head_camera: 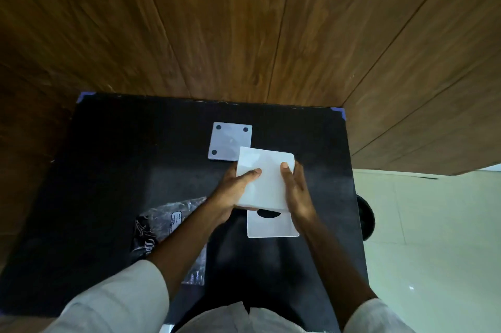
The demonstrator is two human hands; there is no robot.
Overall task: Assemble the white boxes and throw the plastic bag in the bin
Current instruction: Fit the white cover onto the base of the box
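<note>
Pale sleeves (pixel 122 297) frame the bottom of the head view, forearms reaching out over a black tabletop (pixel 108 170) set against a wood-panelled wall (pixel 244 20). Both hands grip a white box (pixel 264 178) just above the surface: the left hand (pixel 233 191) wraps its left edge, thumb pressed flat on the top face, fingers tucked beneath; the right hand (pixel 296 191) clasps the right edge, thumb likewise on top. Neither is clenched; both are curled only as far as the box sides demand. Below the box, touching its near edge, a flat white panel (pixel 272 225) with a half-round cutout (pixel 268 214) shows; whether it is a flap of the same box or a separate piece cannot be told. Beyond, a translucent sheet (pixel 226 141) with dark round holes lies flat, its near corner hidden by the box. The plastic bag (pixel 165 220) lies crumpled under the left forearm, not yet binned. A dark round object (pixel 366 220), possibly the bin, sits past the right edge.

Judged from this, the step is closing or squaring the box. Best done with even pressure from both sides, thumbs steadying the top, so the thin walls do not buckle.
</note>
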